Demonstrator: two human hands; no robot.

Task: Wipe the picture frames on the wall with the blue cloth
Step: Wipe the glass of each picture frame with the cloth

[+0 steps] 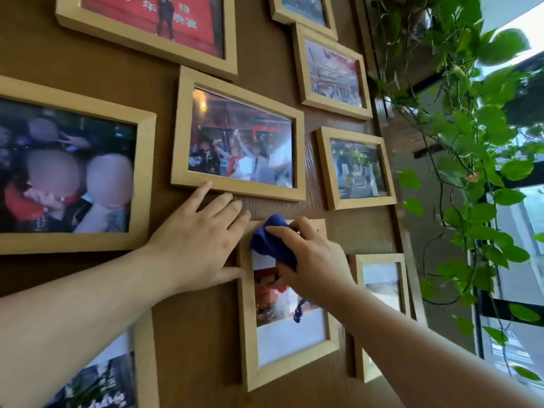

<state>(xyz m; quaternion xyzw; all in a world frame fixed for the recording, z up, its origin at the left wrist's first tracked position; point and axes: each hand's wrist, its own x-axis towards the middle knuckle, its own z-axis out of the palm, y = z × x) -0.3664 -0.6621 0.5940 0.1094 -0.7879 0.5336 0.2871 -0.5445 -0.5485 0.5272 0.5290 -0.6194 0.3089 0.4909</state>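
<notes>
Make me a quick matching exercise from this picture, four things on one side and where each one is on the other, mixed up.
Things:
1. blue cloth
2. left hand
3. trailing plant
4. right hand

Places:
A. hanging by the window
B. flat on the wall, thumb against the portrait frame
C. bunched under the right hand
D. pressing on the portrait frame's upper glass

Pairs: 1-C, 2-B, 3-A, 4-D

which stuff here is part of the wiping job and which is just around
Part of the job:
blue cloth, bunched in the right hand
upright frame being wiped
left hand, flat on the wall beside it
other wall frames, e.g. the middle frame

Just around:
trailing green plant
window
</notes>
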